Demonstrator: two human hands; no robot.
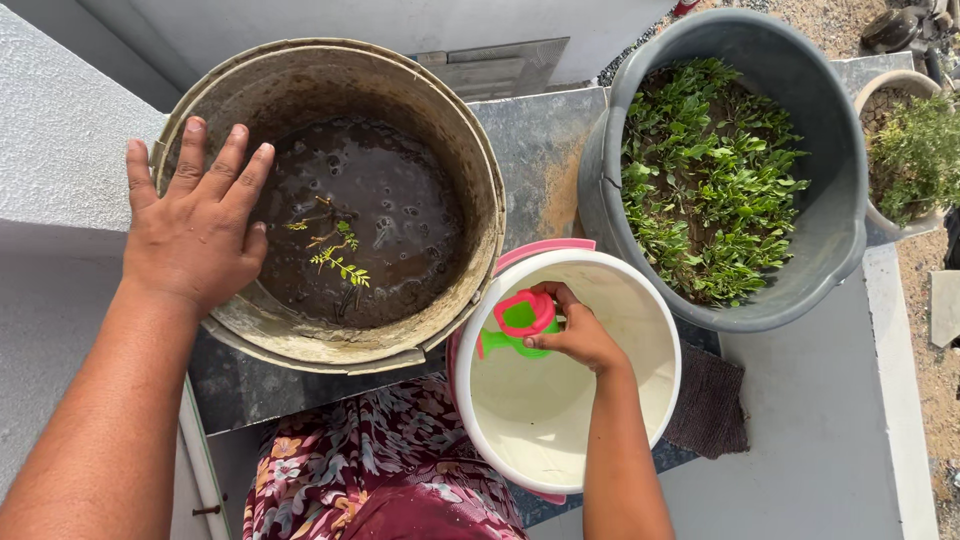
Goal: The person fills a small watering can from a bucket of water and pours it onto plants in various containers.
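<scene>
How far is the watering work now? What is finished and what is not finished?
Looks done: the soil in the brown tub is dark and wet, with puddles around the small seedling. In hand: the right hand holds a small green and pink watering can inside the white bucket; the left hand rests on the tub's rim. Possibly left: the grey tub of green plants, whose soil is mostly hidden.

A grey tub (pixel 835 215) crowded with green seedlings (pixel 705 175) stands on the ledge (pixel 820 440), a small pot (pixel 905 85) holding a leafy plant (pixel 915 150) just beside it; a dark cloth (pixel 710 405) lies below the tub
</scene>
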